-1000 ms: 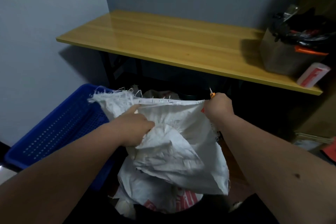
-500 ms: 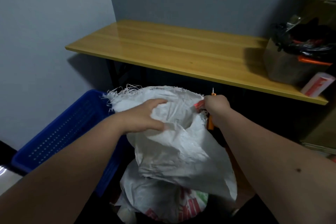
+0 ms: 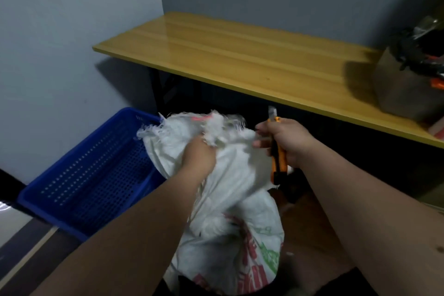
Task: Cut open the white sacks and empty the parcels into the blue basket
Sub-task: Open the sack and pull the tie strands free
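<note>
1. Your left hand (image 3: 198,160) is clenched on the bunched, frayed top of the white sack (image 3: 230,199); the sack hangs below the hand, toward 6 o'clock.
2. Your right hand (image 3: 286,142) grips an orange knife (image 3: 276,151), blade pointing to 12 o'clock. The sack's top lies at 9 o'clock of this hand, just beside its fingertips.
3. The blue basket (image 3: 96,175) sits at 9 o'clock of the sack, against its side.
4. The wooden table (image 3: 240,60) stands at 12 o'clock, a cardboard box (image 3: 403,89) at its right end.
5. Parcels: not visible. The sack's bottom is cut off by the frame edge; its red and green print is unreadable. Box contents are dark and blurred.
</note>
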